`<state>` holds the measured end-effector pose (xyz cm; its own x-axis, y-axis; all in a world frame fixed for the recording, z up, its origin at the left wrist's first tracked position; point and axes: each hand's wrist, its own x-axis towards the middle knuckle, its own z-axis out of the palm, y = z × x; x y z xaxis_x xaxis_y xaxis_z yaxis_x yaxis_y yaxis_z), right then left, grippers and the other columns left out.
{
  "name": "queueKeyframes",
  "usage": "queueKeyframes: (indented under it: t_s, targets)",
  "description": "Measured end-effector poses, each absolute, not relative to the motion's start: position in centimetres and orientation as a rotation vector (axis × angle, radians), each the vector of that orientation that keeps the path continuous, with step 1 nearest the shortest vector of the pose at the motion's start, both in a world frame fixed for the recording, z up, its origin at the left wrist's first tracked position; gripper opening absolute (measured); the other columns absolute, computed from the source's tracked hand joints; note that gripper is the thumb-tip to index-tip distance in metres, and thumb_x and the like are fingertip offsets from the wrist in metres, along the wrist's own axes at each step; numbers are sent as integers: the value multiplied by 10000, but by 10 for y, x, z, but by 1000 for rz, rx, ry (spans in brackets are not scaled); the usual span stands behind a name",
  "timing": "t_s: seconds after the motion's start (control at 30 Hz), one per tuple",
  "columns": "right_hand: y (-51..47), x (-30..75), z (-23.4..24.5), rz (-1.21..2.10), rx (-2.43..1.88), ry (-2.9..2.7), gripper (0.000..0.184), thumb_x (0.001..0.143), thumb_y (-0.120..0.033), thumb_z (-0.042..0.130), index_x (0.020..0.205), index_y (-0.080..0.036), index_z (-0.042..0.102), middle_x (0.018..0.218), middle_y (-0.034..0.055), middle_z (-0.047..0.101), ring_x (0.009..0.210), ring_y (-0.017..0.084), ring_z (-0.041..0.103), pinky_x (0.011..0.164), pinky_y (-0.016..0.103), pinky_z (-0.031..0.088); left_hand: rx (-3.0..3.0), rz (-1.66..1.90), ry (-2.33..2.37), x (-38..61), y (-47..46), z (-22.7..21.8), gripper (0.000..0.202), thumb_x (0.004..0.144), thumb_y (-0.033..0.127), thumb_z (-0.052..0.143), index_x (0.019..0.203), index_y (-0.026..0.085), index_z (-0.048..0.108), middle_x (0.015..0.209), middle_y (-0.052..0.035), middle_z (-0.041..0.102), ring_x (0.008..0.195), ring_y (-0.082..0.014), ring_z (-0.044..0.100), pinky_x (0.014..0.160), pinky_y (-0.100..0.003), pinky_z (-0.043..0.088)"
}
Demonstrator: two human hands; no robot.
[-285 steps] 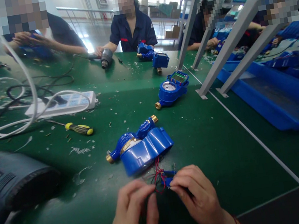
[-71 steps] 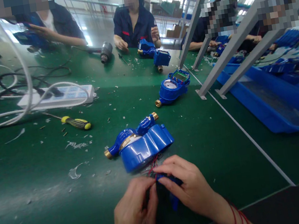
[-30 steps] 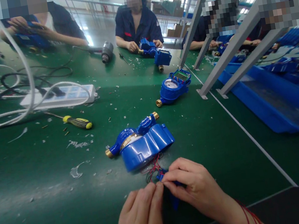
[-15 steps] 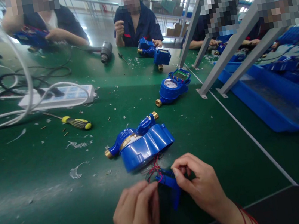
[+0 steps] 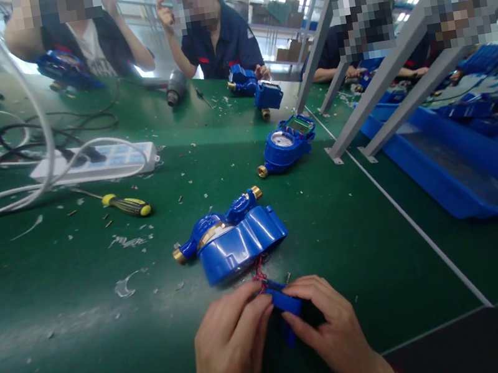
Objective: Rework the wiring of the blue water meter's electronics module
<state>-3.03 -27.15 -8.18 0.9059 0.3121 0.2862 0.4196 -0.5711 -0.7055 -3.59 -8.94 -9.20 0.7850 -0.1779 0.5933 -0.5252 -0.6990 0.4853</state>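
A small blue plastic part (image 5: 285,304) lies between my hands near the table's front edge. My left hand (image 5: 232,334) pinches its left end, where thin red and dark wires (image 5: 259,271) come in. My right hand (image 5: 329,319) grips the right end between thumb and fingers. The wires run up to a blue water meter (image 5: 239,245) with brass end fittings, tipped so that its smooth blue housing faces me. Part of the small piece is hidden by my fingers.
A second water meter (image 5: 286,144) stands farther back. To the left lie a yellow-black screwdriver (image 5: 126,204) and a white power strip (image 5: 131,158) with looping cables. Grey metal legs (image 5: 344,70) and a blue tray (image 5: 441,175) are on the right. Co-workers sit opposite.
My right hand has moved down from above the blue part onto its right end, and my left hand has closed in on the left end. Across the table, co-workers' hands have risen.
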Motion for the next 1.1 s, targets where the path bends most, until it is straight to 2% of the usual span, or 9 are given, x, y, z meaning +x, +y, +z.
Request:
queueKeyframes:
  t_s: [0.1, 0.27, 0.43, 0.6, 0.73, 0.8, 0.87, 0.93, 1.1]
  targets:
    - [-269, -29, -75, -166, -2181, -537, 171, 769, -189, 638, 937, -209, 611, 847, 32, 675, 812, 200, 609, 742, 356, 489, 2170, 405, -393, -26, -87, -81, 97, 840, 161, 522, 879, 201, 601, 894, -4, 652, 842, -107, 606, 760, -197, 467]
    - [-268, -26, -66, -90, -2085, -564, 172, 747, -177, 653, 915, -195, 625, 817, 36, 680, 791, 202, 610, 721, 360, 488, 2087, 55, -181, -14, -84, -66, 118, 853, 278, 504, 811, 228, 602, 748, 44, 643, 680, -97, 600, 624, -181, 452]
    - [-271, -22, -62, -84, -2066, -653, 187, 748, -181, 652, 931, -206, 624, 813, 30, 687, 768, 196, 610, 712, 362, 482, 2111, -62, -111, -8, -89, -61, 172, 849, 321, 486, 770, 227, 606, 643, 60, 602, 567, -94, 544, 541, -192, 399]
    - [-273, -22, -59, -62, -2046, -607, 168, 748, -194, 647, 911, -210, 611, 811, 27, 667, 796, 196, 602, 734, 356, 480, 2074, -148, -207, 1, -89, -54, 185, 856, 320, 472, 766, 218, 598, 655, 54, 582, 590, -95, 530, 562, -198, 389]
    - [-274, -26, -62, 77, -2018, -437, 221, 728, -236, 668, 938, -230, 602, 1015, 54, 600, 978, 218, 568, 841, 361, 461, 1949, -155, -246, 0, -83, -54, 184, 864, 334, 467, 794, 218, 590, 706, 39, 595, 652, -101, 546, 600, -197, 409]
    - [-273, -27, -68, 111, -1984, -326, 393, 700, -258, 693, 1065, -250, 547, 1212, 76, 501, 1132, 248, 489, 947, 404, 404, 1893, -185, -218, -3, -81, -57, 185, 862, 340, 472, 797, 213, 590, 713, 32, 600, 669, -106, 552, 607, -200, 416]
    - [-272, -26, -76, 164, -1850, -223, 651, 687, -292, 708, 1250, -272, 382, 1355, 97, 379, 1237, 264, 399, 1018, 443, 338, 1812, -215, -156, -6, -80, -59, 181, 856, 342, 486, 801, 204, 589, 716, 26, 602, 678, -107, 556, 616, -200, 423]
    - [-271, -26, -85, 291, -1623, -155, 770, 700, -366, 703, 1323, -286, 257, 1395, 109, 348, 1270, 262, 373, 1026, 447, 332, 1694, -237, -83, -9, -81, -59, 172, 846, 334, 507, 797, 190, 587, 715, 22, 601, 678, -103, 555, 625, -196, 427]
    - [-269, -21, -99, 591, -1092, 44, 665, 729, -633, 535, 1263, -258, 408, 1246, 158, 547, 1063, 315, 586, 857, 503, 474, 1444, -252, 3, -7, -83, -56, 149, 822, 289, 542, 771, 152, 572, 670, 12, 594, 622, -86, 540, 589, -181, 421]
